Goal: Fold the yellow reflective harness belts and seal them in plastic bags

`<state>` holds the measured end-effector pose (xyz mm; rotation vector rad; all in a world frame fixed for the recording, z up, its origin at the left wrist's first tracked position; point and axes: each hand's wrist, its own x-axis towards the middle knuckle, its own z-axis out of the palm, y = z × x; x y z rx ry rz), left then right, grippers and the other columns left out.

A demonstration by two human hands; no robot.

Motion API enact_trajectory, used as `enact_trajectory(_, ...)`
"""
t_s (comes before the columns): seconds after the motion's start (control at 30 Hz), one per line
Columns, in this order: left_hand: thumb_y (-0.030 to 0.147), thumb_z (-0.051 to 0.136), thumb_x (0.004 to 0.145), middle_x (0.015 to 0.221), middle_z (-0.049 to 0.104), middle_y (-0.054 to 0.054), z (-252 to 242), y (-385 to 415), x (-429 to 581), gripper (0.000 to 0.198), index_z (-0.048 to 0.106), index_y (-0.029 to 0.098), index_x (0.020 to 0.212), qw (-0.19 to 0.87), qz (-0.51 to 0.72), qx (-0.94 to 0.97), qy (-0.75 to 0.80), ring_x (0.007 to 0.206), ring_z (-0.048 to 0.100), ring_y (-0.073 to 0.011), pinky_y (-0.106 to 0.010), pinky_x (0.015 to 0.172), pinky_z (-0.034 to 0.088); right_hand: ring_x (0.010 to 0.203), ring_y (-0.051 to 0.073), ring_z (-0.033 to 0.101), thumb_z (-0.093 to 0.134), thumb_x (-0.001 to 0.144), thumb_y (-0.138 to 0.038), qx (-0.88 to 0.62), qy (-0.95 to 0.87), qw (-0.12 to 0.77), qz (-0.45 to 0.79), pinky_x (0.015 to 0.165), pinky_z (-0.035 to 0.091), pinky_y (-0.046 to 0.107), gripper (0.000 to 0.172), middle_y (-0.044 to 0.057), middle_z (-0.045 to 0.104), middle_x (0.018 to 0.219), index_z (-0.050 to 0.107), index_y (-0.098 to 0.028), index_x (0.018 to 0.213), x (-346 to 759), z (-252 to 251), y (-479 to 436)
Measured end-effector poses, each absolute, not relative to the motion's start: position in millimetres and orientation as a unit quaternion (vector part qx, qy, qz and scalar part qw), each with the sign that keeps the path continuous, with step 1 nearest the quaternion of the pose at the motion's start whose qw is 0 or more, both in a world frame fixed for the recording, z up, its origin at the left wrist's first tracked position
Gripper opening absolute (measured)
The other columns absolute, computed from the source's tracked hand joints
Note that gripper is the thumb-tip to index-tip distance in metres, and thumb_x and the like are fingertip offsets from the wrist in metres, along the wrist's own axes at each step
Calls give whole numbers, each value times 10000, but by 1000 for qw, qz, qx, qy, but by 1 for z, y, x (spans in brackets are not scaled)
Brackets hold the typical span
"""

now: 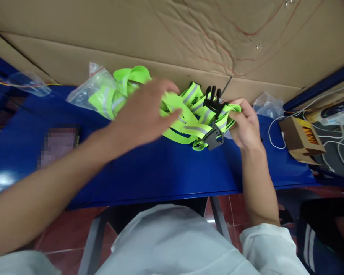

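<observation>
My right hand pinches a folded loop of fluorescent yellow-green reflective strap with a silver-grey stripe. Beside those fingers, a black prong buckle half points upward and a dark socket half hangs below it. My left hand, blurred by motion, is over the middle of the strap pile. Its thumb and fingers are apart, with bright green webbing showing between them; whether they touch it is unclear. More of the same strap lies left of this hand, against a clear plastic bag, partly hidden by the hand.
The blue table meets an upright cardboard panel with red wires. A blurred-out flat item lies at left, near a clear cup. At right are another clear bag, an open cardboard box and white cables.
</observation>
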<state>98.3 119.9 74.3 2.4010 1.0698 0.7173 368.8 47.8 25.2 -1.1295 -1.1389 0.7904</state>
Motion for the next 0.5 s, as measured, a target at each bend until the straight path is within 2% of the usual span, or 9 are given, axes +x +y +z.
enact_trajectory(0.03,531,685,929,1271,694,-68,72,104,107,482,611,220,1290,262,220,870,355,1225,645,-283,-499,1139,502,769,153,600,853,784,-455,-485,-478,644,348,698,520,289,315,-21,612,856,595,-285,848,359,25,47)
enact_trajectory(0.07,568,740,888,1266,697,-68,67,91,115,542,601,227,1285,291,185,879,328,1179,671,-287,-480,1072,544,741,142,584,859,786,-453,-480,-461,658,353,684,526,280,331,-28,595,838,582,-282,848,351,25,46)
enact_trajectory(0.13,525,817,837,1332,664,-113,56,79,127,643,552,210,1331,270,177,887,329,1186,676,-323,-474,1003,571,753,139,597,886,762,-476,-465,-442,658,394,699,562,282,401,-32,609,864,548,-273,836,340,24,44)
enact_trajectory(0.27,231,663,945,1268,684,-133,38,88,130,321,585,168,1250,208,205,905,309,1141,697,-302,-437,983,559,930,210,706,854,751,-684,-444,-425,558,557,775,632,348,507,13,710,1000,603,-269,897,338,24,38)
enact_trajectory(0.33,165,587,965,1224,713,-104,37,95,125,253,616,182,1216,217,199,920,259,1143,707,-276,-401,994,550,906,232,731,812,758,-765,-464,-418,496,603,741,638,367,577,37,737,986,665,-269,1013,339,24,36)
enact_trajectory(0.4,142,559,961,1232,730,-81,40,99,121,285,627,207,1229,233,175,933,209,1174,708,-262,-376,1008,543,836,221,739,842,758,-727,-479,-426,445,626,710,632,361,628,42,757,1009,690,-266,1157,340,24,34)
enact_trajectory(0.5,112,535,930,1226,747,-44,50,101,114,358,632,237,1251,247,144,942,178,1143,719,-227,-336,983,545,870,188,739,919,765,-510,-463,-453,432,628,757,628,326,645,16,759,1135,662,-302,1319,340,27,31)
